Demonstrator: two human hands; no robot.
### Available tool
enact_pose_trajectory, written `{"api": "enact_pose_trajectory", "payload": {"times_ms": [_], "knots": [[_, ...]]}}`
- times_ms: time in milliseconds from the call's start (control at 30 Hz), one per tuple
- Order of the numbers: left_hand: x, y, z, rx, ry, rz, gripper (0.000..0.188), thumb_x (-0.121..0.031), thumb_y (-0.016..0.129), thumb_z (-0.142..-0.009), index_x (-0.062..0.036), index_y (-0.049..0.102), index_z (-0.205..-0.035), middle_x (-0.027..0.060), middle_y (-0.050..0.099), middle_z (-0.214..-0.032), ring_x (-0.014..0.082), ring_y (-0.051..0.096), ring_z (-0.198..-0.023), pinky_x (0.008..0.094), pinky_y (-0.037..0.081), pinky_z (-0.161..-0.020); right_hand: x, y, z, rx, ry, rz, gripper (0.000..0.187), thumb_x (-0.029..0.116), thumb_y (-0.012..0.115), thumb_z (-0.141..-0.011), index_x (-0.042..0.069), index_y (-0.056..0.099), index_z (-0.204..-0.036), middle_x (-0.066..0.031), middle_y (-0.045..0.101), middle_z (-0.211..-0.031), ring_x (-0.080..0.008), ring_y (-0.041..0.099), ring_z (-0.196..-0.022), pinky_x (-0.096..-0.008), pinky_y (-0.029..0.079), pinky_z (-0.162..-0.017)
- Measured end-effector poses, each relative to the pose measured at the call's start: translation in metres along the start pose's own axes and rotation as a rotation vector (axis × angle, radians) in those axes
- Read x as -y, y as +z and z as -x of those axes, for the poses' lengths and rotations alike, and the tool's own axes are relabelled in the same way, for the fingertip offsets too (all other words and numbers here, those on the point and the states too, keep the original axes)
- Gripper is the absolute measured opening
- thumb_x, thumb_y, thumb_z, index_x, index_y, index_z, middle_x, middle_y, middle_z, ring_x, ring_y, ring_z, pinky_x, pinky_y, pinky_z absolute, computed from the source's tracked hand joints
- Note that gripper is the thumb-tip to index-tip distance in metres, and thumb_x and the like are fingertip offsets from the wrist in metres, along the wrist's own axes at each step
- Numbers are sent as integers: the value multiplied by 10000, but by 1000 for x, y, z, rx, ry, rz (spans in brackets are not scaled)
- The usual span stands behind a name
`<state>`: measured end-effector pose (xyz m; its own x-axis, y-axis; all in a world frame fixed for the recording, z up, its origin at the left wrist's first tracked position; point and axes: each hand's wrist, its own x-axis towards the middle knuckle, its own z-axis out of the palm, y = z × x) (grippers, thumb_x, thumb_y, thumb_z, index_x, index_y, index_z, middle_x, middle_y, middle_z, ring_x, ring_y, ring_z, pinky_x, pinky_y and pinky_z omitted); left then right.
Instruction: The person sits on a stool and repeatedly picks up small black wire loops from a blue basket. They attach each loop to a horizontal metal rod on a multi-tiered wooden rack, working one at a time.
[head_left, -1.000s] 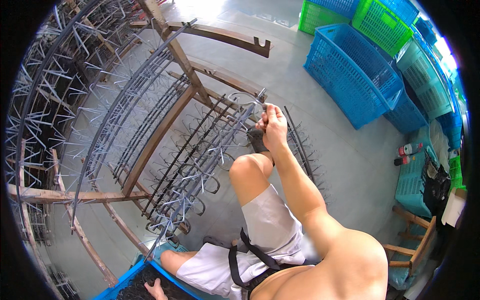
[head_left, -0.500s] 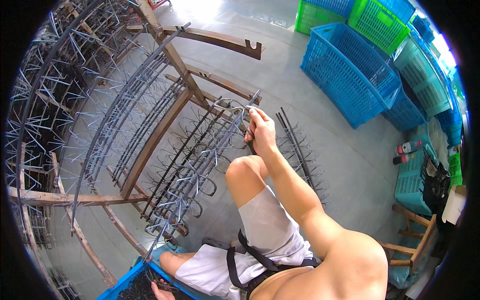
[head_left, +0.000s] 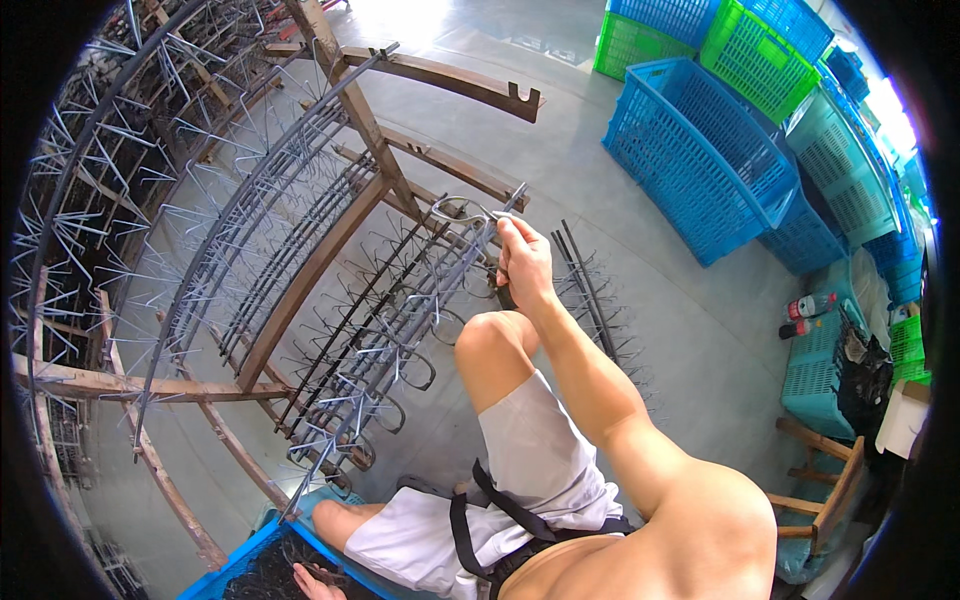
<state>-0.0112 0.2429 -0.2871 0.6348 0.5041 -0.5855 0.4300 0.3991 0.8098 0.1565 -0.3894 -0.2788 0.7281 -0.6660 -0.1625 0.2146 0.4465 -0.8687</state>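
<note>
My right hand [head_left: 525, 262] is raised at the far end of a long metal rack bar [head_left: 430, 300]. Its thumb and fingers pinch close to the end of a silvery bent wire loop [head_left: 458, 207]. A small dark piece [head_left: 505, 297] shows beneath that hand, partly hidden by it. Along the bar, several dark curved loops [head_left: 388, 412] hang from its wire hooks. At the lower left, my left hand [head_left: 318, 583] is over the blue crate [head_left: 240, 550], fingers stretched out against a heap of dark pieces [head_left: 280, 568]. The picture's edge cuts that hand off.
A brown frame [head_left: 350, 110] holds more hooked bars [head_left: 240, 190] on the left. Two dark bars [head_left: 590, 290] stand beyond my right forearm. Blue crates [head_left: 690, 170] and green crates [head_left: 760, 50] stack up at the far right. A wooden stool [head_left: 835, 490] stands at the right.
My left hand has shifted slightly leftward in the crate, and its fingers look straighter. My right hand stays at the bar's end with the wire loop. The whole view has moved a little.
</note>
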Motion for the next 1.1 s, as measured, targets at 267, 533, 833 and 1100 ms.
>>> {"api": "enact_pose_trajectory", "payload": {"times_ms": [267,533,833,1100], "knots": [[-1,-3,3,-18,77,13,292,-215,524,-912,-22,511,-1131,156,573,-991,262,564,-856,370,474,-748,-10,5,6,75,-254,361,227,192,551,-912,46,633,-1066,89,438,-619,-7,342,-556,-190,302,-485],[-28,42,56,-14,261,-95,238,-227,490,-920,-42,512,-1068,79,543,-866,167,529,-760,308,451,-664,-6,-1,2,64,-330,479,223,192,559,-902,42,633,-1048,54,455,-598,-31,375,-552,-216,329,-488],[-22,18,81,5,681,-465,224,-179,485,-914,-23,502,-1074,106,535,-855,181,504,-676,290,424,-587,-7,-12,-11,23,-137,250,262,280,546,-915,62,635,-1030,59,436,-555,-32,391,-455,-209,336,-396],[-39,100,169,388,429,140,210,-133,469,-932,-5,458,-1099,120,513,-869,181,486,-732,273,409,-598,-20,8,5,-76,-518,568,214,146,550,-900,60,615,-1085,-10,448,-563,-59,383,-511,-236,346,-464]]}}
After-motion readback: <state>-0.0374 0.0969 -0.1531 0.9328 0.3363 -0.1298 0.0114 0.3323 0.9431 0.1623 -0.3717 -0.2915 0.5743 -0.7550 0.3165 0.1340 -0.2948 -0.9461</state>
